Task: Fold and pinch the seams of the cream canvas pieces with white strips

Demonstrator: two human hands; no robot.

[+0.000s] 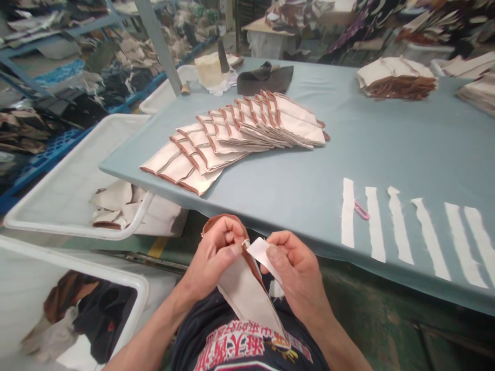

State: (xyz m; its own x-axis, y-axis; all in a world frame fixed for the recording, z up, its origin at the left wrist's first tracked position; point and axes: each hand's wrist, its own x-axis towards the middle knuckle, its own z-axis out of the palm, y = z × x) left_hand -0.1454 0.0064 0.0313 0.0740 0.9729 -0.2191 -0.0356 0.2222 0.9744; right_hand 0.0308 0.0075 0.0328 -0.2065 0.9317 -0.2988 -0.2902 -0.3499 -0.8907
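Note:
Over the person's lap, in front of the table edge, hangs a cream piece with brown edges (pixel 247 293). My left hand (pixel 212 257) grips its upper end, thumb and fingers pressed together. Beside it, my right hand (pixel 296 268) pinches a white strip (pixel 260 251) between thumb and fingers. The strip's tip touches or nearly touches the piece's brown edge near my left fingertips. A fanned row of similar cream and brown pieces (pixel 201 141) lies on the table. Several white strips (pixel 348 214) are laid out at the right, with a pink clip-like object (pixel 361 210) between two of them.
The blue-green table (pixel 309 190) spans the front. Toward its back are a dark folded piece (pixel 265 80), a yellowish roll (pixel 211 71) and a stack of cream and brown pieces (pixel 397 77). White bins (pixel 73 172) with scraps stand at the left, before loaded shelves.

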